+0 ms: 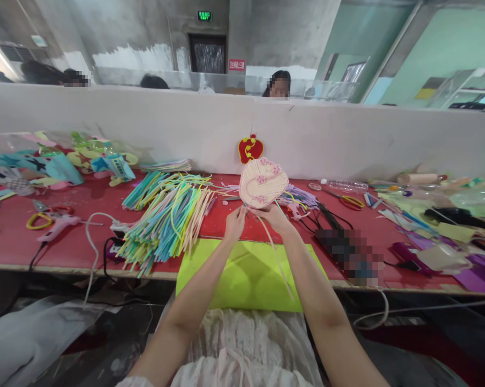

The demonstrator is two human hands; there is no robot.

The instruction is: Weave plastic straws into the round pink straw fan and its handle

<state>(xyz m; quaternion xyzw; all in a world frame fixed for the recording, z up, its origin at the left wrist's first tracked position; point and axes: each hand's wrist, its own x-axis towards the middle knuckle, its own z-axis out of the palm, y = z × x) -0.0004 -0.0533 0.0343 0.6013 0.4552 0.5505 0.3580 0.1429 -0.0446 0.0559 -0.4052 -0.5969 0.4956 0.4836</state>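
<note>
My left hand [234, 223] and my right hand [275, 216] both pinch the lower edge of a round pink woven fan-shaped piece [262, 183] with small pink flowers, held upright above the red table [65, 242]. A thin pale strip [278, 258] hangs from the piece down past my right wrist. Below my hands lies a yellow-green sheet [246, 279] over the table's front edge.
A large bundle of pastel strips [165, 215] lies left of my hands. A pink glue gun [59, 226] and scissors [41, 215] sit at the left. Scissors [349, 200], cables and paper scraps crowd the right. A white partition [347, 140] backs the table; people sit beyond it.
</note>
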